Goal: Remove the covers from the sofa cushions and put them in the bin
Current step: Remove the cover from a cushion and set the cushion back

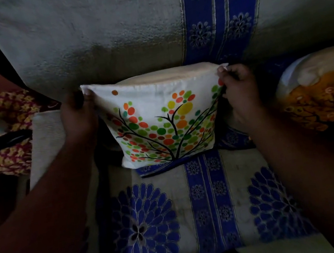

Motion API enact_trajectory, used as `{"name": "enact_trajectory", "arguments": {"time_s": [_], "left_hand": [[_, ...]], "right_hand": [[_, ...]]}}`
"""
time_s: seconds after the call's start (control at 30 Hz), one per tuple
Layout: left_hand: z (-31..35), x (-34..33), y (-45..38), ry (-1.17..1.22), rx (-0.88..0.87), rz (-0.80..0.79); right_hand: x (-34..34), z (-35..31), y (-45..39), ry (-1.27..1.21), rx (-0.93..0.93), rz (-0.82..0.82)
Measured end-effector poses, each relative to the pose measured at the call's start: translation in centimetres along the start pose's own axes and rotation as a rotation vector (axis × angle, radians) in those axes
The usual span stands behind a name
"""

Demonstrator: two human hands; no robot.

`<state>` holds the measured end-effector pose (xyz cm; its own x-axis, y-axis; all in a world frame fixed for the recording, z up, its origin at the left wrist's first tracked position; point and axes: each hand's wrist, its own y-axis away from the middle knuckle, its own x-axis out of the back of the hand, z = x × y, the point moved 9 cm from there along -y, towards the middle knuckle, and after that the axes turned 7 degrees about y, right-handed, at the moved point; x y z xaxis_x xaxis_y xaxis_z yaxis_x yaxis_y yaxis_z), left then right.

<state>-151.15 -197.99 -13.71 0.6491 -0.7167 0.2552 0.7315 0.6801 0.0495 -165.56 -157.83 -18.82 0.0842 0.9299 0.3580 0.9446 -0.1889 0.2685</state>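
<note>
A cushion stands on the sofa (195, 208), leaning near the sofa back. Its cover (162, 127) is white with a tree made of bright dots. The top of the cover is open, and the plain pad (165, 76) pokes out a little above the edge. The left hand (77, 115) grips the top left corner of the cover, with its fingers curled round the cloth. The right hand (239, 91) pinches the top right corner, fingers bent and tight on the cloth too. Both hands hold the opening wide, one on each side of the pad. I think the cover is just starting to come off, because most of the pad is inside it. The next job looks like pulling the cover down and away from the pad, or lifting the pad out. Another cushion (319, 92) with an orange picture lies at the right, well apart from the hands, and its cover seems to be on. So at least two covers are left to take off. No bin shows here, so I cannot tell if any cover is in it. At the left lies a flowery cloth (1, 140) in red and yellow.
</note>
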Motion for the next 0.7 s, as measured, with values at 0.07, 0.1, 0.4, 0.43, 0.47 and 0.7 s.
{"name": "enact_trajectory", "arguments": {"time_s": [0.07, 0.1, 0.4, 0.43, 0.47, 0.7], "left_hand": [[0.9, -0.9, 0.3, -0.024, -0.035, -0.090], [1.4, -1.2, 0.5, -0.095, -0.054, -0.125], [1.6, 2.4, -1.8, -0.324, -0.094, 0.021], [1.6, 2.3, -1.8, -0.352, -0.104, 0.014], [1.7, 1.9, -1.6, -0.396, -0.109, -0.008], [4.5, -0.1, -0.5, -0.686, -0.320, -0.200]], "right_hand": [[-0.3, 0.1, 0.5, -0.094, -0.083, -0.014], [-0.5, 0.1, 0.6, -0.108, -0.126, -0.035], [4.6, -4.6, -1.5, 0.139, 0.204, 0.101], [4.0, -5.3, -1.5, 0.234, 0.277, 0.041], [3.1, -5.4, -1.4, 0.330, 0.324, -0.042], [-0.4, -5.8, -0.3, 0.828, 0.529, -0.131]]}}
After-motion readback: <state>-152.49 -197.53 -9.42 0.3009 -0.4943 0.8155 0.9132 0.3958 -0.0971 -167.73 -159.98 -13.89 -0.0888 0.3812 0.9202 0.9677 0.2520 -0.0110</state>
